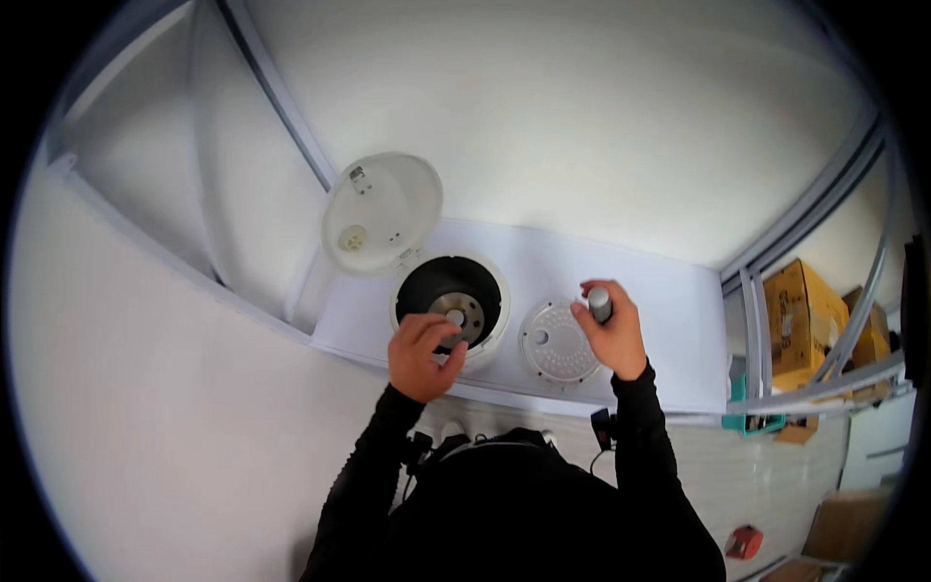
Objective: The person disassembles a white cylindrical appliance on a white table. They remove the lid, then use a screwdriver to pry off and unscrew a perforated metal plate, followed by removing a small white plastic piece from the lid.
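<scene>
Cooker (451, 306): sitting open on the white table (669, 330), lid (380, 211) tilting back.
Left hand (424, 354): curling loosely over the cooker's near rim, gripping nothing visible.
Right hand (613, 335): closing around an upright grey cylinder (600, 303).
Perforated disc (556, 341): lying between the hands, nearer the right.

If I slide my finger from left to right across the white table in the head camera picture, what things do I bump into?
Open lid → left hand → cooker pot → round perforated plate → right hand holding a small grey cylinder → cardboard boxes.
</scene>
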Tool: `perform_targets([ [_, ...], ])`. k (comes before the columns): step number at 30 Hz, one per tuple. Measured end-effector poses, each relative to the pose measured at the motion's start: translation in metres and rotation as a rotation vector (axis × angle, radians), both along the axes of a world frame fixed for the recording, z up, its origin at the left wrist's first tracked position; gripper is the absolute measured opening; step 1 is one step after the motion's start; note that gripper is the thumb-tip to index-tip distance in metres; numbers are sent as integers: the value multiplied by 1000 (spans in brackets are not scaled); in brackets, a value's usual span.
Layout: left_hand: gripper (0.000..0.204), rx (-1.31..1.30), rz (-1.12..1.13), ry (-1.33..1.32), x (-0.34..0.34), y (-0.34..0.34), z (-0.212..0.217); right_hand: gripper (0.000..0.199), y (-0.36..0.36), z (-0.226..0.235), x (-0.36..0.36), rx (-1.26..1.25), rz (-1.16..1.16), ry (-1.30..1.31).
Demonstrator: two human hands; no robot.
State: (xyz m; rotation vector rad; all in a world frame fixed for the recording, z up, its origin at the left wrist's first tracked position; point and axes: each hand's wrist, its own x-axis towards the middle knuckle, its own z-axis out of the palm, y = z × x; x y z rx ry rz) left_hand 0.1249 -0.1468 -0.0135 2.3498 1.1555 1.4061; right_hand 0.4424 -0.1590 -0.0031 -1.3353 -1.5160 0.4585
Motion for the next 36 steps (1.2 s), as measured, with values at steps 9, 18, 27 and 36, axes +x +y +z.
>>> perform_targets([
  [9, 25, -82, -367, 322, -36, 33, -20, 27, -13, -7, -18, 84, -239, 316],
  [18, 19, -337, -412, 499, -53, 28, 6, 27, -21, 3, -3, 58, -183, 280],
  [27, 22, -185, -131, 435, -15, -15, 17, 21, -17, 0, 26, 123, -15, 128],
  [36, 25, -297, -301, 111, 124, -33, -60, 39, -47, -14, 67, -92, -84, -73],
])
